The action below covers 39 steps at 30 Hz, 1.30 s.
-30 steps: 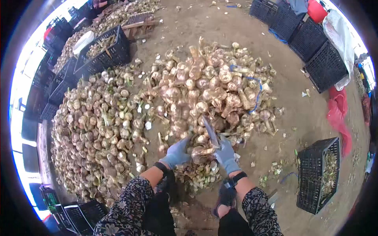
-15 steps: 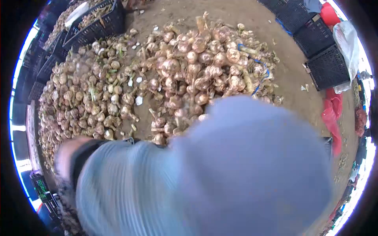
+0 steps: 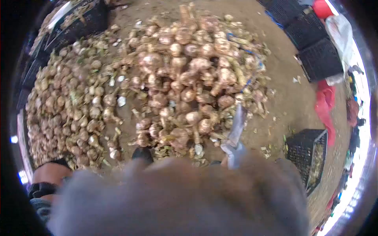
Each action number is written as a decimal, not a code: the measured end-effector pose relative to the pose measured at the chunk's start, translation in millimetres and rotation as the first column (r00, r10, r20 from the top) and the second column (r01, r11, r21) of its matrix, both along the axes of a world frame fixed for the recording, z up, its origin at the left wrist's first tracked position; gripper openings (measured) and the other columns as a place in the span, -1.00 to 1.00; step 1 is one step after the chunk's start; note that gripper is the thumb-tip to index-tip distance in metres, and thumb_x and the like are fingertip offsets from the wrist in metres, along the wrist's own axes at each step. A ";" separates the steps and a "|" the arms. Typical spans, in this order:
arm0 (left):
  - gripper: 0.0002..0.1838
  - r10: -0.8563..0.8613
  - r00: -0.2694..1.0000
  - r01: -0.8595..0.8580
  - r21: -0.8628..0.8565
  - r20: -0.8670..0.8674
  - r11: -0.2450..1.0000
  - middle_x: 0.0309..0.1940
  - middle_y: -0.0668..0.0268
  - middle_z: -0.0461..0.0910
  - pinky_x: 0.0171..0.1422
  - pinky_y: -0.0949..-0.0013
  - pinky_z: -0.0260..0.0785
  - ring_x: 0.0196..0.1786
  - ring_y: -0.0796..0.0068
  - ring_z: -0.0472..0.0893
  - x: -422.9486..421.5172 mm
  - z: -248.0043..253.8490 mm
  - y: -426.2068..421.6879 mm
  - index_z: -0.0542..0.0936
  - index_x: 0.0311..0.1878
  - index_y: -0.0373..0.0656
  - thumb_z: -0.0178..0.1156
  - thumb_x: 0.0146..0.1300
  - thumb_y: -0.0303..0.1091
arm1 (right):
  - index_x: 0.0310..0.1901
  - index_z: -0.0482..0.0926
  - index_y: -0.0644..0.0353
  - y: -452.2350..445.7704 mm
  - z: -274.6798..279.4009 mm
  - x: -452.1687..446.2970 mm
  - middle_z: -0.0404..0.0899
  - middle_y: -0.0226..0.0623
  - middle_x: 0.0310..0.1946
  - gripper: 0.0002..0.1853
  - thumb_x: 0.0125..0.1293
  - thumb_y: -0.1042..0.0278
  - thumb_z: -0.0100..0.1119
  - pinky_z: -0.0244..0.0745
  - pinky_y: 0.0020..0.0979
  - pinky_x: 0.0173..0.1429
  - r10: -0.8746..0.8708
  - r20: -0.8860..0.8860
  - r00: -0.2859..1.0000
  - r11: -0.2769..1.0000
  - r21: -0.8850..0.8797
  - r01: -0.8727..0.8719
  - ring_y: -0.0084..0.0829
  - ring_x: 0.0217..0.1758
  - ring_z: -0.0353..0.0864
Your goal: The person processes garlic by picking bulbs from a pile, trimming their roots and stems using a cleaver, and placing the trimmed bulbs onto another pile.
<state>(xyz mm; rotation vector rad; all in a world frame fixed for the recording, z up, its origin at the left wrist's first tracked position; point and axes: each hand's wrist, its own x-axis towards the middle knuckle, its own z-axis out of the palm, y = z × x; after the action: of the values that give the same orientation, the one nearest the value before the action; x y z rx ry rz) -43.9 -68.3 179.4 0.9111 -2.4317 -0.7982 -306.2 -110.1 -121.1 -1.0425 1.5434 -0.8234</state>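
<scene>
My left hand (image 3: 177, 200), in a grey-blue glove, fills the bottom of the view close to the camera. Motion blur hides its fingers and anything they might hold. Beyond it, my gloved right hand (image 3: 234, 154) grips a knife (image 3: 238, 125), the blade pointing up and away beside the near right side of the large garlic heap (image 3: 189, 78). Another garlic pile (image 3: 65, 106) of smaller-looking bulbs with short stems lies at the left. Trimmed scraps (image 3: 199, 150) lie at the near edge of the large heap.
A black crate (image 3: 309, 155) with scraps inside stands at the right. More black crates (image 3: 321, 59) line the upper right, near white plastic (image 3: 340, 39) and red netting (image 3: 326, 112). A filled crate (image 3: 84, 25) stands at the upper left. Part of a dark shoe (image 3: 142, 154) shows near the heap.
The blurred left hand has risen from the near garlic to close before the camera, then shifted lower. The right hand and knife, hidden half a second ago, show again. The view has shifted.
</scene>
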 end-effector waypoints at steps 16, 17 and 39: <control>-0.09 0.419 0.709 -0.673 0.367 0.567 0.642 0.26 -0.13 0.24 0.02 0.01 0.45 -0.02 -0.19 0.54 -25.6 -257.9 -3.7 -0.03 0.44 -0.07 0.24 0.04 -0.29 | -0.26 0.52 0.28 8.7 34.1 2.5 0.46 -0.52 -0.50 -0.81 0.05 0.62 0.26 0.34 -0.61 -0.45 0.028 0.219 0.975 0.998 -0.068 -0.014 -0.69 -0.52 0.40; -0.07 0.370 0.679 -0.670 0.329 0.635 0.665 0.27 -0.13 0.22 0.01 0.01 0.45 -0.03 -0.19 0.55 -22.1 -265.0 -3.8 -0.03 0.44 -0.04 0.26 0.03 -0.29 | -0.31 0.50 0.27 11.3 31.1 2.3 0.45 -0.52 -0.52 -0.83 0.05 0.62 0.26 0.34 -0.61 -0.46 0.047 0.199 0.979 0.998 -0.052 -0.037 -0.69 -0.53 0.40; -0.24 0.857 0.410 0.349 0.922 -0.313 0.170 0.11 0.10 0.48 0.30 0.22 0.32 0.14 0.35 0.50 0.9 -244.9 20.0 0.23 0.29 -0.31 0.36 0.10 -0.23 | -0.32 0.50 0.06 28.6 99.9 57.2 0.50 -0.25 -0.29 -0.59 -0.32 0.21 0.34 0.45 -0.17 -0.40 0.490 -0.719 0.493 0.524 -0.209 -0.825 -0.09 -0.42 0.55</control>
<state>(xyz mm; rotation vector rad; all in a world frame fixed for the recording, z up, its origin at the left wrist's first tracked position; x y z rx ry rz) -43.0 -48.3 -65.5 0.9182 -0.3956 -2.0390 -249.0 -81.5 -21.2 -2.3541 1.1347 -0.3186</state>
